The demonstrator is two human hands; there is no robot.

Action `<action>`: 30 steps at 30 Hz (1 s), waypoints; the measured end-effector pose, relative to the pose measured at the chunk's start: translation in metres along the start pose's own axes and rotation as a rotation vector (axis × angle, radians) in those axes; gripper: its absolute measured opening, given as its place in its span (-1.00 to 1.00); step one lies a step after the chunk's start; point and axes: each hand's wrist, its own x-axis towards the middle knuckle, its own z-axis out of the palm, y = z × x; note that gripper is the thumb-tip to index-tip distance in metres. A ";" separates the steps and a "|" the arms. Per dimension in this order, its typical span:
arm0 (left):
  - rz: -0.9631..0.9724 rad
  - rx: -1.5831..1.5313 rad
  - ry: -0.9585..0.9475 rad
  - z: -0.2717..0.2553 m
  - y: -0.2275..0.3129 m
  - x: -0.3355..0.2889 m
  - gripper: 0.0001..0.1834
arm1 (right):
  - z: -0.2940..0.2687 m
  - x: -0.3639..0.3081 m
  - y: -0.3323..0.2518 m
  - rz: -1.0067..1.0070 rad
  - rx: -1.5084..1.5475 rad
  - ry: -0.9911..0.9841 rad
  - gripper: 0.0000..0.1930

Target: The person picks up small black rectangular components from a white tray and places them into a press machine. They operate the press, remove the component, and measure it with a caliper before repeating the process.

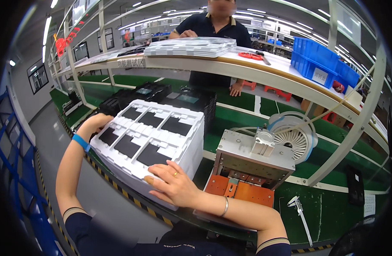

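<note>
A white plastic tray (137, 135) tops a tall white stack in front of me. Flat dark rectangular pieces (151, 154) lie in its compartments, several in two rows. At the far left edge of this tray, my left hand (98, 123) has its fingers curled over the rim; their tips are partly hidden. My right hand (174, 184) is closed on the near right edge, some fingers on top and the lowest against the side. One of its fingertips wears a tan cover.
Right of the stack stands a metal press fixture (255, 149) with an orange base, beside a round white fan (292, 138). Calipers (300, 217) lie on the green bench. Black trays (191, 102) are stacked behind. Across the raised shelf (247, 64), with blue bins (313, 62), a person stands.
</note>
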 end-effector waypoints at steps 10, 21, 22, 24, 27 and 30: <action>-0.069 0.051 -0.027 -0.009 0.007 0.003 -0.37 | -0.001 -0.002 -0.006 0.022 -0.043 -0.033 -0.65; 0.209 -0.490 -0.240 -0.019 0.009 0.030 -0.53 | 0.008 -0.025 0.008 -0.028 -0.023 0.145 -0.40; 0.234 -0.561 -0.301 -0.018 0.008 0.031 -0.57 | 0.006 -0.028 0.011 0.017 -0.007 0.168 -0.37; 0.282 -0.644 -0.339 -0.020 0.004 0.030 -0.66 | 0.007 -0.029 0.014 0.139 0.013 0.222 -0.33; 0.346 -0.743 -0.298 -0.030 -0.001 0.027 -0.73 | 0.009 -0.030 0.021 0.272 0.060 0.246 -0.26; 0.379 -0.881 -0.256 -0.037 -0.007 0.008 -0.73 | 0.007 -0.034 0.026 0.417 0.094 0.230 -0.25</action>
